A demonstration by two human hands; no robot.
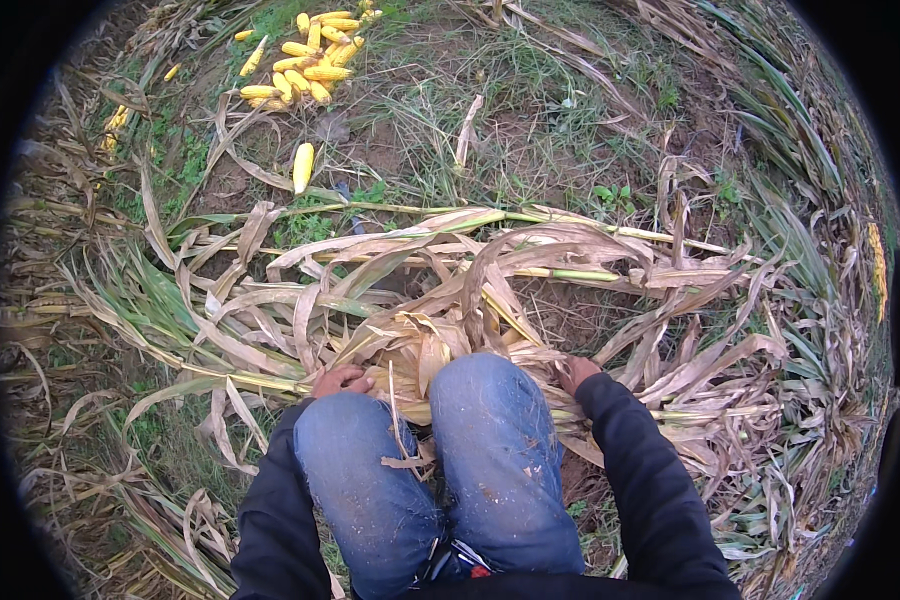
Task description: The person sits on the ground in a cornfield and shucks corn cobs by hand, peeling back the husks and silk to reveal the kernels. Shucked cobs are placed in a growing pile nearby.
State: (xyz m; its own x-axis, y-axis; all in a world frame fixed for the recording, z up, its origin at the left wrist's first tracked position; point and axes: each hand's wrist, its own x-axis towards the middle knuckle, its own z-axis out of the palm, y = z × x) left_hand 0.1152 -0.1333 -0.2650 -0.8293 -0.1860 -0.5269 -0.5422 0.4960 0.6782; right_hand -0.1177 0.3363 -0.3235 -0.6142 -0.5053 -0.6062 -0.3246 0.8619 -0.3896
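Cut corn stalks [592,275] with dry, pale brown leaves lie crosswise on the ground in front of my knees. My left hand [341,380] is low among them, beside my left knee, touching a stalk and the dry husks [427,349]. Its fingertips are partly hidden by husk and knee. To the right of my other knee, my right hand [576,373] reaches into a clump of dry leaves [544,360], which covers its fingers. Whether either hand grips anything cannot be seen. A loose strip of dry leaf [401,420] hangs between my knees.
A pile of husked yellow corn ears [315,64] lies on the soil at the upper left. One single ear [303,167] rests nearer to me. More stalks are heaped along the left side [52,300] and right side [802,315]. Grass and weeds [435,150] cover the ground beyond.
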